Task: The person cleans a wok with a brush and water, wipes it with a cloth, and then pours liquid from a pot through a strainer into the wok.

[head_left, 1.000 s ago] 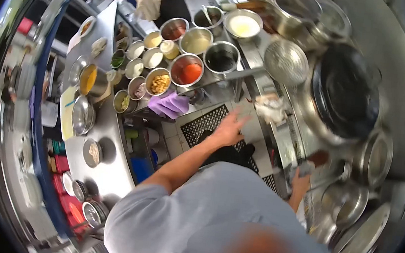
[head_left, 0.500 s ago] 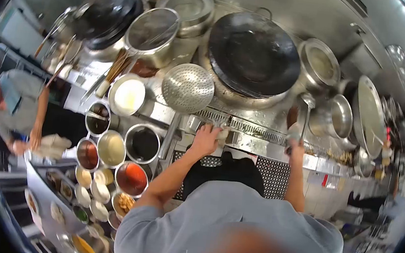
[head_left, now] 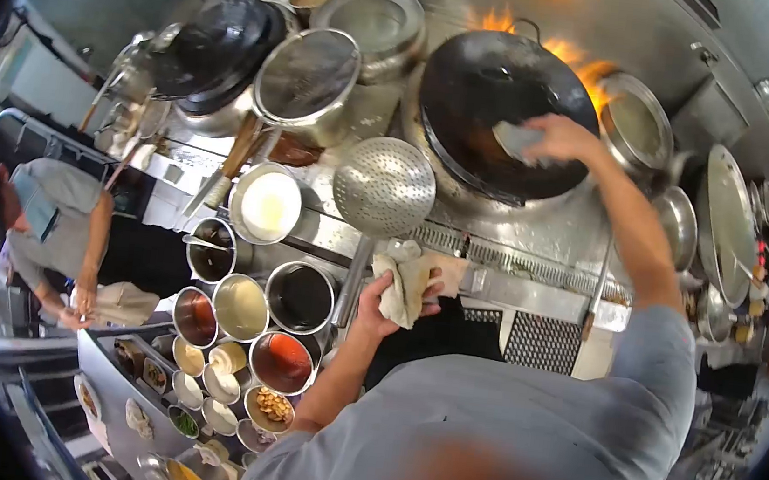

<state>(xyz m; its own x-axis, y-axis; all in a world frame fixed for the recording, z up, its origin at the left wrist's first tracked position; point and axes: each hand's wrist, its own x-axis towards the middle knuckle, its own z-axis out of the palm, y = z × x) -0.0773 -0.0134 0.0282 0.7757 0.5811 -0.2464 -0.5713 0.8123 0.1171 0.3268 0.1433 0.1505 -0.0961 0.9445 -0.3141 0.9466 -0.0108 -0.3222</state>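
Note:
My left hand (head_left: 384, 307) holds a folded, stained cloth (head_left: 403, 284) in front of the stove edge, just below the perforated strainer (head_left: 384, 187). Over the black wok (head_left: 475, 90), my right hand (head_left: 559, 141) grips a pale object (head_left: 515, 141) against the wok's inner right side; it looks like a cloth or pad, but blur hides its detail. Orange flames (head_left: 568, 53) rise behind the wok's rim. A ladle handle (head_left: 598, 291) rests at the stove's front edge, below my right forearm.
Left of the wok stand a lidded pot (head_left: 308, 77) and a second wok (head_left: 208, 48). Metal containers of sauce (head_left: 283, 361) fill the lower left. A co-worker (head_left: 63, 225) stands at far left. More pans (head_left: 728, 225) sit at right.
My right hand has let go of the ladle and moved up over the wok with the pale object. My left hand has lifted the cloth off the stove edge. Flames have appeared behind the wok.

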